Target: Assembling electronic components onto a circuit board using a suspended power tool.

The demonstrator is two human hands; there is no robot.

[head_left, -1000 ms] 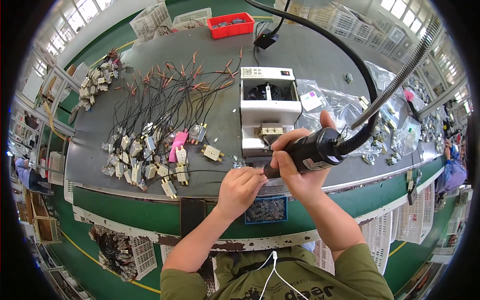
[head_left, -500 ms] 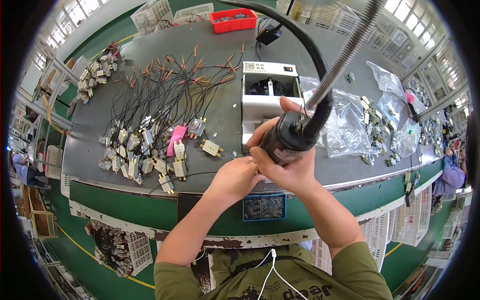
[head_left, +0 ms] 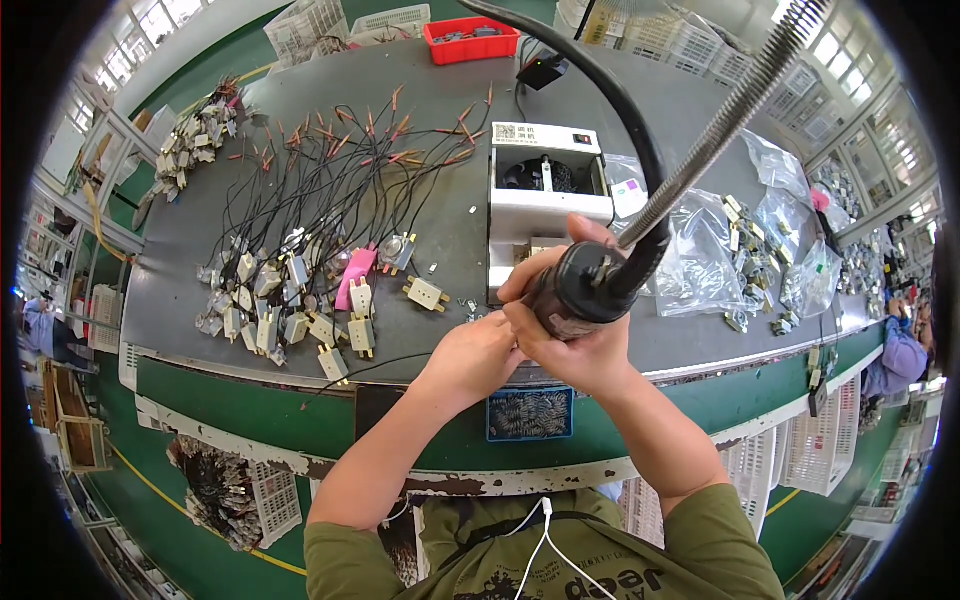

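A black electric screwdriver (head_left: 572,290) is gripped in my right hand (head_left: 595,355), its body hanging from a metal coil spring (head_left: 725,125) and a thick black cable (head_left: 625,110). My left hand (head_left: 470,358) is closed just beside it at the table's near edge. Whatever its fingers hold is hidden beneath the hands; a thin black wire (head_left: 375,367) runs out leftward from them. Behind the screwdriver stands a white screw feeder (head_left: 545,207) with a dark drum inside. Several loose screws (head_left: 468,306) lie by my left fingers.
White plug-like parts (head_left: 268,325) with black wires pile up at the left. Clear bags (head_left: 690,250) and small metal-and-white parts (head_left: 755,270) cover the right. A blue tray (head_left: 530,415) of small metal pieces sits below my hands. A red bin (head_left: 472,42) stands at the back.
The spring's upper part has swung right, and the screwdriver has shifted slightly right. The thin wire's free end has slid down past the table edge. Both hands keep their hold.
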